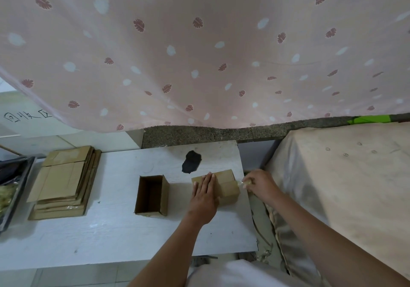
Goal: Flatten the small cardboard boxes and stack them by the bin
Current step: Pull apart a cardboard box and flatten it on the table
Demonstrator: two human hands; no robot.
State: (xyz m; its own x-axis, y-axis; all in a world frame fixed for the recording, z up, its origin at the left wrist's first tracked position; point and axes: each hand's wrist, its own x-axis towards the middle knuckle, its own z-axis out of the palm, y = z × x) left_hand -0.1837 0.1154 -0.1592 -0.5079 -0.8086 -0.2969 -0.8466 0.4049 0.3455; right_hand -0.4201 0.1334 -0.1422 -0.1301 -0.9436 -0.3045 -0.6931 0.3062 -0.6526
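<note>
A small closed cardboard box (227,184) sits on the white table (111,231), right of centre. My left hand (204,198) lies flat on its top with straight fingers, pressing it down. My right hand (258,183) is at the box's right side and pinches a strip of clear tape (240,183) that runs off the box. An open, empty cardboard box (152,195) stands to the left of it. Further left lies a stack of flattened boxes (63,182), next to a dark bin (13,187) at the table's left edge.
A pink leaf-print curtain (199,53) hangs behind the table. A dark patch (192,161) marks the tabletop behind the boxes. A cloth-covered surface (343,187) stands right of the table, with a narrow gap between them.
</note>
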